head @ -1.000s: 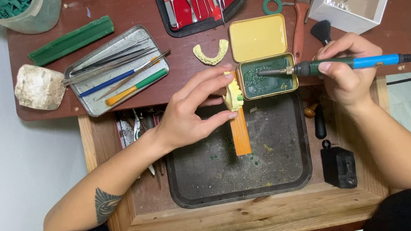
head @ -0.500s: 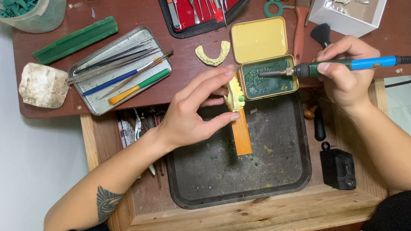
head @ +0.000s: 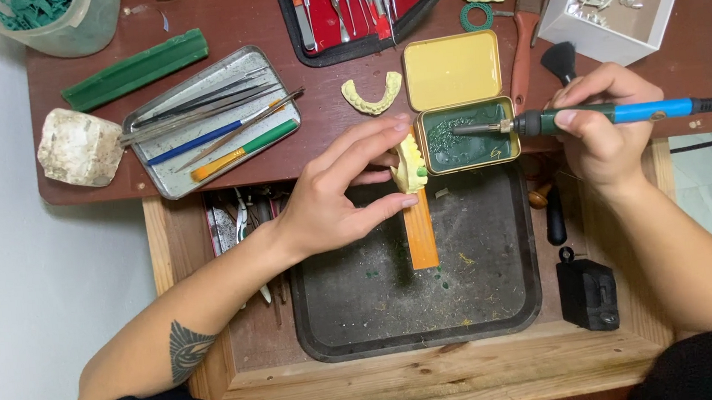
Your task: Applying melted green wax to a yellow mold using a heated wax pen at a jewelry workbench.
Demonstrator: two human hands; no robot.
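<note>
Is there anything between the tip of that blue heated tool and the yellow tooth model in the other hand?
Only the near wall of the small tin of green wax: the wax tool in the right hand has its tip inside the tin, and the dental cast in the left hand sits just outside it.

A dark reddish-brown worktop [head: 705,66] spans the upper part of the view. Directly below it a light wooden drawer [head: 441,381] stands pulled out, its front edge nearest the camera. Left of the worktop lies a plain pale grey floor [head: 4,299], evenly lit. Right of the worktop the same pale floor shows in a narrow strip.
</note>
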